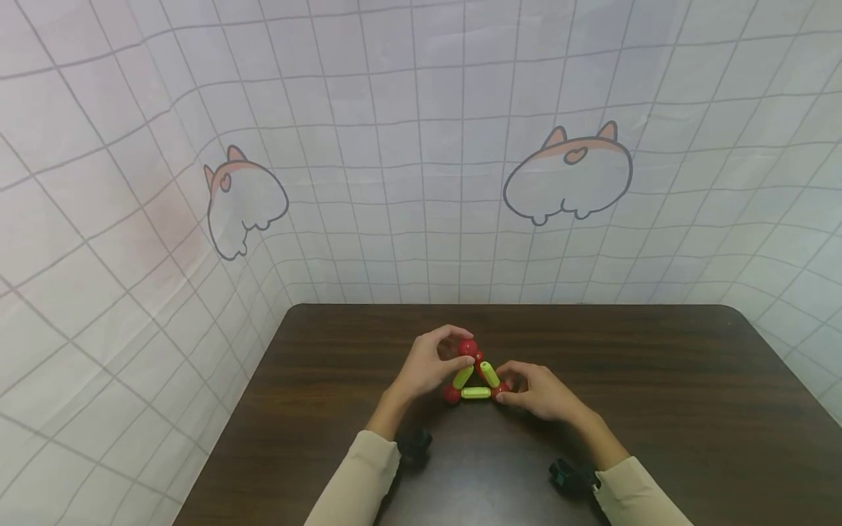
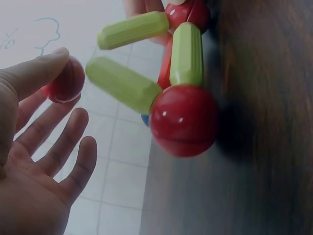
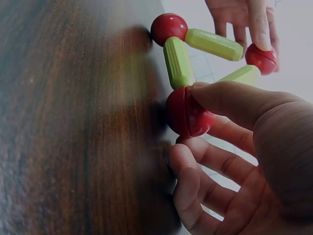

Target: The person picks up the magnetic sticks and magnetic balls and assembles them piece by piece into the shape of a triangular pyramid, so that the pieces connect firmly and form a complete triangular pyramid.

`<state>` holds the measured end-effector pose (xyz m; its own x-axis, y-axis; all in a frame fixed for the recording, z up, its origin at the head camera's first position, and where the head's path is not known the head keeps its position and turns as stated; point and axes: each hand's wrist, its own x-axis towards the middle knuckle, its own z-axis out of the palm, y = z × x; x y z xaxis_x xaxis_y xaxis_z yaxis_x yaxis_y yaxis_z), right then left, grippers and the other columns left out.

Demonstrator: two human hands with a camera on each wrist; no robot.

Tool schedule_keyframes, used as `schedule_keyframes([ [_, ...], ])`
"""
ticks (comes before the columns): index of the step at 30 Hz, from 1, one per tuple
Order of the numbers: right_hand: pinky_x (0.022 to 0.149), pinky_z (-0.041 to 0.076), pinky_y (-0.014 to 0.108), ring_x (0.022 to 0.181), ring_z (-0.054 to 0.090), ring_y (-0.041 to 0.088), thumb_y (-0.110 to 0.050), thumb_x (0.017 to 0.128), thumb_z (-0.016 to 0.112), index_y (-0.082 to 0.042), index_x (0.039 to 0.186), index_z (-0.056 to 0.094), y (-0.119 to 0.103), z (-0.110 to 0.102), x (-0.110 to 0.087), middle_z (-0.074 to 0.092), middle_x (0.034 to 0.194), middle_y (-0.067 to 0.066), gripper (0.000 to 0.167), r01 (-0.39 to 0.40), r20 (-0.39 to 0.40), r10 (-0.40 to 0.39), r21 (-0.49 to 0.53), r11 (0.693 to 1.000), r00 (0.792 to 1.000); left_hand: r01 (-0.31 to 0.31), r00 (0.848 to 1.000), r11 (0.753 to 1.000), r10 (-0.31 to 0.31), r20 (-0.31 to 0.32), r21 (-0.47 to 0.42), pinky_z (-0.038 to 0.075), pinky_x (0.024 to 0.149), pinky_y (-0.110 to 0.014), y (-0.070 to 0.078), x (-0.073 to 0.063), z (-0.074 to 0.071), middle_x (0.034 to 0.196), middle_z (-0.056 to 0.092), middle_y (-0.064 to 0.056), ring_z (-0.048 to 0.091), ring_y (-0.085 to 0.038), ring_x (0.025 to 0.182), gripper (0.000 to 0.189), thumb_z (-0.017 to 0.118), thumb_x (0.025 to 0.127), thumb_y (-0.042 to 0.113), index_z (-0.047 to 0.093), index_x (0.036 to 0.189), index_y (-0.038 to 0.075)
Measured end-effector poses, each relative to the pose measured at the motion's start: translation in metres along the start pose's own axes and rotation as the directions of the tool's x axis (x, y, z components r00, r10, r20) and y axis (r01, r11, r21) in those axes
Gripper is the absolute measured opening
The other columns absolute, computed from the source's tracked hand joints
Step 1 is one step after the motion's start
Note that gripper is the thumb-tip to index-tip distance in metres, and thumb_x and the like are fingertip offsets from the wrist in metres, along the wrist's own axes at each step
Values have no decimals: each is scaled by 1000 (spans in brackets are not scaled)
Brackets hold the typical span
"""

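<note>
My left hand (image 1: 421, 365) pinches a red ball (image 2: 68, 81) between thumb and fingers, up at the top of a triangular build. In the left wrist view a gap shows between this ball and the tips of two slanted yellow-green rods (image 2: 124, 84). With thumb and fingertips, my right hand (image 1: 542, 394) grips another red ball (image 3: 183, 110) low at the right corner. A third red ball (image 1: 452, 393) sits at the left corner, joined to the right one by a level yellow-green rod (image 1: 476, 393). Behind the rods, a red piece (image 1: 487, 371) slants down.
Everything stands on a dark wood-grain table (image 1: 329, 343). A white grid-patterned curtain (image 1: 395, 183) with dog drawings surrounds its back and sides. Small black devices are worn at the left wrist (image 1: 414, 443) and the right wrist (image 1: 571, 476).
</note>
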<state>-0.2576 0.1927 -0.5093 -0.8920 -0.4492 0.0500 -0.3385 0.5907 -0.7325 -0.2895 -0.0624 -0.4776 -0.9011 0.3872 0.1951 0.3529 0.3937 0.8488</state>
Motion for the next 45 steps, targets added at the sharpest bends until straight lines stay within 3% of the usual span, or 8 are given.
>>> schedule_keyframes([
  [17,56,46,26,64,54,10,-30,93,76,-11,123,66,1,1,-1,65,93,1,37,6,15,-6,5,1000,1000,-42,999,999,40,34,31,54,86,-32,2,-3,14,111,71,5,65,-23,100,35,79,91,19,71,124,25],
  [22,56,46,25,64,54,10,-29,92,77,-11,123,66,1,0,-1,64,92,1,37,6,14,-6,3,1000,1000,-50,997,998,48,59,35,54,86,-32,1,-3,11,113,71,5,66,-18,99,36,79,91,20,70,126,23],
  [27,56,47,25,64,55,10,-29,92,77,-11,122,66,1,0,-1,64,92,1,37,6,13,-6,11,1000,1000,-70,990,998,70,119,-1,54,96,-47,3,-4,4,120,71,2,67,-25,107,42,78,91,13,68,131,19],
  [31,56,47,25,63,55,10,-28,91,77,-11,122,67,1,0,-1,64,92,1,36,8,11,-9,20,1000,1000,-61,987,998,61,148,-3,52,100,-48,1,-5,-1,126,67,3,66,-27,114,48,78,90,9,65,133,25],
  [35,56,47,25,63,55,10,-29,91,78,-12,121,67,1,1,-1,64,92,1,36,11,10,-11,28,1000,1000,-49,987,998,44,154,30,54,96,-40,-4,-5,-4,126,65,3,67,-22,111,51,79,89,11,64,134,30],
  [41,56,48,26,63,55,10,-29,92,77,-12,122,67,2,1,-1,65,92,0,36,-5,13,5,20,1000,1000,-25,985,999,16,175,48,55,76,-30,-10,-4,-7,103,67,-2,64,-15,86,48,80,89,16,64,133,29],
  [45,56,48,26,63,55,10,-29,92,77,-13,122,66,2,1,0,64,93,0,36,-14,16,14,16,1000,1000,-15,983,999,6,186,47,54,71,-28,-13,-3,-7,96,67,1,63,-13,81,44,79,91,17,64,131,28],
])
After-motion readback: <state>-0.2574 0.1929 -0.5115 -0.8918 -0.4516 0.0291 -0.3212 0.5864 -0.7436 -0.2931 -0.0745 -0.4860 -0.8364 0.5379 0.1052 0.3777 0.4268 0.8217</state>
